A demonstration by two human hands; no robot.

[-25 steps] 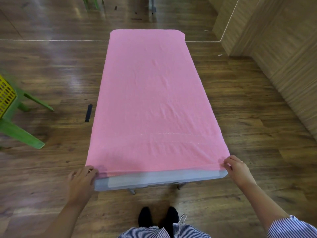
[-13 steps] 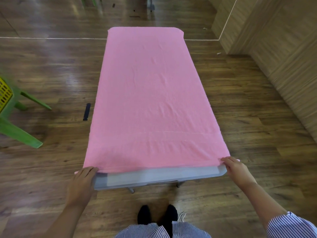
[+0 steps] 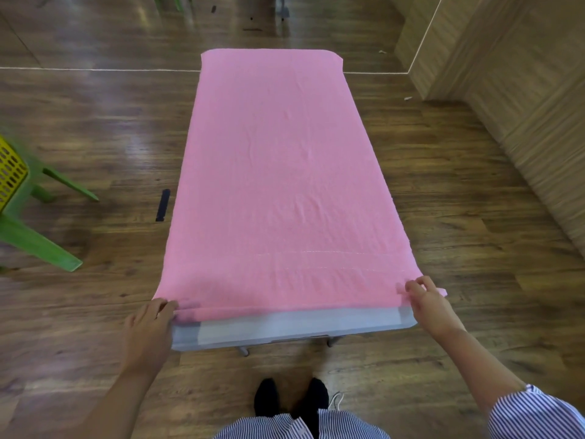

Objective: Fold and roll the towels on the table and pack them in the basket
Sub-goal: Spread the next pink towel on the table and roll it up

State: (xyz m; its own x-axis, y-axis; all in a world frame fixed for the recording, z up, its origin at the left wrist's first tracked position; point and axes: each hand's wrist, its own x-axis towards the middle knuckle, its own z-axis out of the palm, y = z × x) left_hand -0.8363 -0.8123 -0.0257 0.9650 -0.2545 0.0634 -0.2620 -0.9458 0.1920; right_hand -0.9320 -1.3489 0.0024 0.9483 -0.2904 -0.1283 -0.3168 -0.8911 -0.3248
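One pink towel [image 3: 278, 172], spread over one grey table [image 3: 285, 326]. Two hands at the table's near edge: left hand [image 3: 148, 324] at its left corner, right hand [image 3: 425, 301] at its right corner. One yellow basket [image 3: 9, 172] and one green chair [image 3: 38, 242] left of the table. Two black shoes [image 3: 291, 399] below its near edge.

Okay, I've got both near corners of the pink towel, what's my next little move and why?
Probably lift both corners and carry them toward the far end, folding it in half. The flat pink cloth towel lies spread full length over the grey table, and your left hand and right hand each pinch a near corner.
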